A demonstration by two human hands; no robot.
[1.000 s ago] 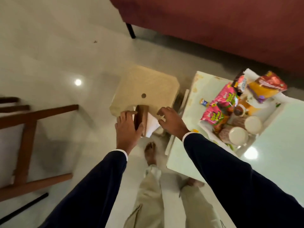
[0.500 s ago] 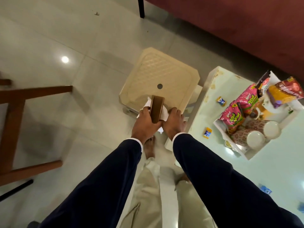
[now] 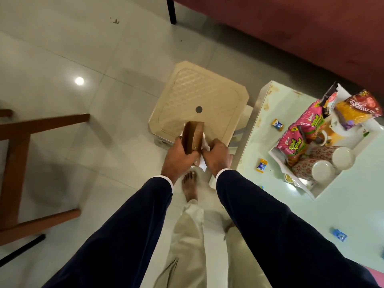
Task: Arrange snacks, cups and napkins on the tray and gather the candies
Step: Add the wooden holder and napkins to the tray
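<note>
Left hand (image 3: 179, 153) grips the brown napkin holder (image 3: 193, 137), fingers curled round its lower part, holder upright on edge. Right hand (image 3: 217, 155) pinches the white napkins (image 3: 202, 163) at the holder's right face; the two hands sit close together, both occupied. The pair is above the near edge of the beige plastic stool (image 3: 199, 98), left of the bench (image 3: 332, 204). Judgement: step in hand is seating the napkins in the holder before carrying it over. To do it well, keep the holder vertical, square the stack's edges, press the sheets fully between the plates; a loose corner hangs below. The tray (image 3: 307, 190), right of the stool, already carries pink snack packets (image 3: 291, 142) and two cups (image 3: 324, 169). Free tray floor looks scarce. Candies (image 3: 261, 164) lie scattered on the bench between stool and tray.
</note>
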